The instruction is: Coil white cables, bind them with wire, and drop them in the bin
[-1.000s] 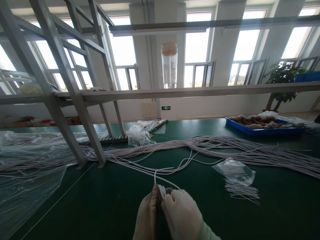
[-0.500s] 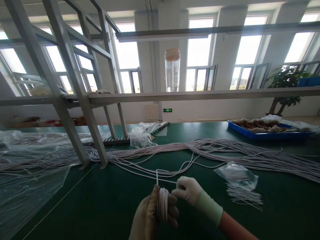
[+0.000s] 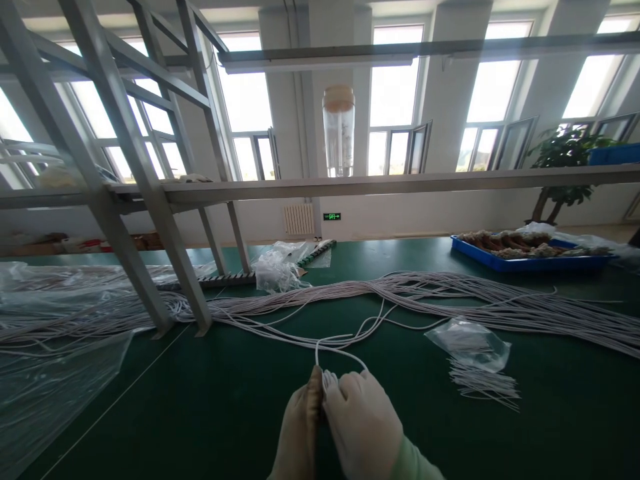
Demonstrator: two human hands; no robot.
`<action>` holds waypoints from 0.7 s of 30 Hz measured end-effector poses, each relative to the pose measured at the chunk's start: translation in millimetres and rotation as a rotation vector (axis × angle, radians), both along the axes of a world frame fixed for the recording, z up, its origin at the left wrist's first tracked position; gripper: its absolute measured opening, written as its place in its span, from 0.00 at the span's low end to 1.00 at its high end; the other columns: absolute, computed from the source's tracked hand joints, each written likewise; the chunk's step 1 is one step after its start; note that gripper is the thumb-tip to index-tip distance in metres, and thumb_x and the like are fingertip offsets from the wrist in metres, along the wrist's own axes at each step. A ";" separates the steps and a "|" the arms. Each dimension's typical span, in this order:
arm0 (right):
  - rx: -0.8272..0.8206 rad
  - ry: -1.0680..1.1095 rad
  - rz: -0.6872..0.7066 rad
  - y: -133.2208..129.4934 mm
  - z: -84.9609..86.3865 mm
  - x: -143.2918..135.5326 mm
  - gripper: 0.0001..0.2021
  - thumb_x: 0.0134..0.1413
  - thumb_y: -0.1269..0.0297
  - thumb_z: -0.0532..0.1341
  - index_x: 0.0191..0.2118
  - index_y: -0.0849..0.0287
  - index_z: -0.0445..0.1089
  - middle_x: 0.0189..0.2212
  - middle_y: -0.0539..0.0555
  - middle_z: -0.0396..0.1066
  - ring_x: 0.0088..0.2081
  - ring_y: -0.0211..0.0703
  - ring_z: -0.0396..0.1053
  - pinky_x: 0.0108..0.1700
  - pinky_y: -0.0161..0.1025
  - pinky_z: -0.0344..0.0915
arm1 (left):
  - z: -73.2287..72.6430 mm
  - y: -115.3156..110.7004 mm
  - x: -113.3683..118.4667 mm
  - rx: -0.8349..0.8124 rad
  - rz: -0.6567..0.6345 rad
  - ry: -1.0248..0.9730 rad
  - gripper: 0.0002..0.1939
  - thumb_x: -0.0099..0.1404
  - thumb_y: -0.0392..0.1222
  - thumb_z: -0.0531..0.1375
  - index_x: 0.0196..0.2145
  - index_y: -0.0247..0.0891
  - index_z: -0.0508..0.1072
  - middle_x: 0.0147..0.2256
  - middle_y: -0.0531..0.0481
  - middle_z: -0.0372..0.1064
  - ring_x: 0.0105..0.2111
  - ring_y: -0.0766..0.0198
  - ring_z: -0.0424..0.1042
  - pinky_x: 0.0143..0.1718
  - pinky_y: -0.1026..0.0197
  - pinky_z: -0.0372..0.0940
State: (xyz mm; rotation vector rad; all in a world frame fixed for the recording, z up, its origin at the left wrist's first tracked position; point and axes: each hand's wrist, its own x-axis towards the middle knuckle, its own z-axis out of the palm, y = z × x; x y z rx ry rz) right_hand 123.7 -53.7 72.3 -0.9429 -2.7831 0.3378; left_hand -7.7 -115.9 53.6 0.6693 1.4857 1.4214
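Observation:
A small coil of white cable (image 3: 329,381) sits between my two gloved hands at the lower middle of the view. My left hand (image 3: 300,423) is closed on it, the thumb upright along its left side. My right hand (image 3: 364,420), in a pale glove with a light green cuff, is closed at the coil's right side and covers most of it. A length of cable arches out above the hands, with one end running up past my left thumb and another stretch entering my right fist.
Long grey-white cables (image 3: 400,285) stretch across the green table (image 3: 210,413). To the right lie a clear bag (image 3: 473,343) and thin white ties (image 3: 485,383). A blue tray (image 3: 530,263) stands behind. Metal shelf posts (image 3: 185,267) rise at left; a bottle (image 3: 339,133) stands on the shelf.
My right hand has moved left and down from beside the coil onto it, now hiding much of it. The cable above has bent into an arch. The view has shifted slightly.

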 end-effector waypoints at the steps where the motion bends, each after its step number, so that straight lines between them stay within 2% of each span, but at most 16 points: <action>1: -0.011 0.019 0.027 -3.0 -9.8 1.0 0.08 0.60 0.68 0.64 0.44 0.55 0.76 0.36 0.56 0.75 0.35 0.52 0.71 0.41 0.49 0.69 | 3.0 0.8 -1.9 -0.005 -0.028 0.016 0.12 0.53 0.41 0.72 0.35 0.43 0.77 0.43 0.41 0.77 0.54 0.36 0.70 0.54 0.41 0.67; 3: -0.079 0.068 0.038 -6.6 -30.4 3.4 0.08 0.58 0.71 0.63 0.42 0.54 0.77 0.36 0.56 0.76 0.36 0.52 0.72 0.41 0.48 0.69 | 7.9 2.4 -5.5 0.010 -0.072 0.035 0.16 0.57 0.45 0.71 0.42 0.39 0.77 0.45 0.41 0.77 0.50 0.40 0.74 0.52 0.43 0.69; 6: -0.316 0.178 -0.046 -6.2 -55.5 8.9 0.08 0.61 0.69 0.59 0.39 0.56 0.76 0.35 0.56 0.75 0.35 0.50 0.72 0.37 0.43 0.68 | 11.0 5.3 -9.3 0.067 -0.059 -0.130 0.20 0.65 0.50 0.65 0.49 0.33 0.75 0.46 0.40 0.77 0.46 0.46 0.76 0.50 0.46 0.70; 9: -0.590 0.331 -0.077 2.7 -68.2 15.9 0.10 0.65 0.64 0.56 0.37 0.57 0.75 0.35 0.54 0.74 0.35 0.46 0.71 0.37 0.39 0.67 | 14.0 8.3 -9.7 0.057 0.026 -0.404 0.22 0.71 0.53 0.57 0.47 0.28 0.75 0.41 0.37 0.78 0.40 0.52 0.77 0.45 0.52 0.72; 11: -0.656 0.351 -0.066 15.4 -70.2 19.8 0.11 0.65 0.62 0.56 0.35 0.57 0.75 0.34 0.52 0.73 0.35 0.45 0.71 0.37 0.38 0.66 | 17.6 8.5 -9.9 0.056 0.049 -0.505 0.25 0.71 0.56 0.56 0.45 0.27 0.76 0.36 0.38 0.77 0.34 0.55 0.77 0.39 0.55 0.72; 13: -0.653 0.292 -0.087 33.9 -67.0 22.1 0.10 0.64 0.61 0.59 0.34 0.58 0.75 0.33 0.51 0.71 0.35 0.45 0.70 0.36 0.38 0.65 | 21.0 6.8 -11.2 0.057 0.001 -0.508 0.27 0.70 0.59 0.56 0.43 0.29 0.77 0.33 0.40 0.77 0.31 0.57 0.76 0.36 0.57 0.72; 16: -0.590 0.261 -0.148 67.3 -51.9 21.7 0.09 0.60 0.60 0.63 0.32 0.59 0.73 0.32 0.51 0.69 0.34 0.45 0.69 0.35 0.38 0.65 | 21.5 4.0 -11.5 -0.001 -0.151 -0.472 0.30 0.67 0.64 0.57 0.40 0.29 0.77 0.29 0.40 0.77 0.27 0.55 0.75 0.30 0.56 0.71; 19: -0.483 0.311 -0.169 89.5 -28.4 16.4 0.09 0.56 0.60 0.67 0.30 0.59 0.70 0.33 0.50 0.67 0.34 0.44 0.66 0.36 0.40 0.65 | 16.2 4.4 -5.6 -0.125 -0.261 -0.382 0.26 0.64 0.60 0.63 0.37 0.28 0.76 0.29 0.40 0.78 0.26 0.54 0.76 0.30 0.55 0.71; 21: -0.428 0.337 -0.160 88.3 -13.9 10.8 0.09 0.57 0.60 0.66 0.31 0.58 0.70 0.34 0.51 0.67 0.34 0.44 0.66 0.37 0.41 0.66 | 10.2 5.4 -1.6 -0.190 -0.263 -0.315 0.20 0.63 0.54 0.66 0.36 0.30 0.76 0.31 0.40 0.79 0.29 0.53 0.77 0.35 0.52 0.73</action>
